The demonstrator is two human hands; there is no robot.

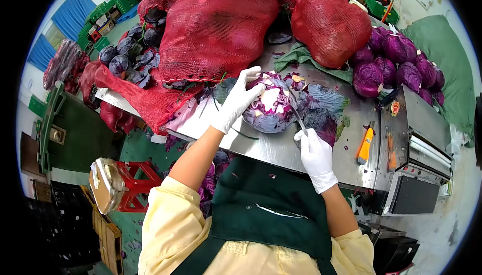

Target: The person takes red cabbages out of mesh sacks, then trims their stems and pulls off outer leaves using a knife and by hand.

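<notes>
A red cabbage sits on the metal table, its pale cut stem end turned up and ragged leaf edges around it. My left hand, in a white glove, grips its left side with the thumb across the top. In my gloved right hand is a knife, the blade against the cabbage's right side; the glove hides the handle. Loose outer cabbage leaves lie beside the knife. A yellow-handled cutter rests farther right.
Large red mesh sacks stand across the table's back, with another sack to their right. Trimmed cabbages are piled at right above a metal machine. Dark untrimmed cabbages lie at left. A red stool stands below.
</notes>
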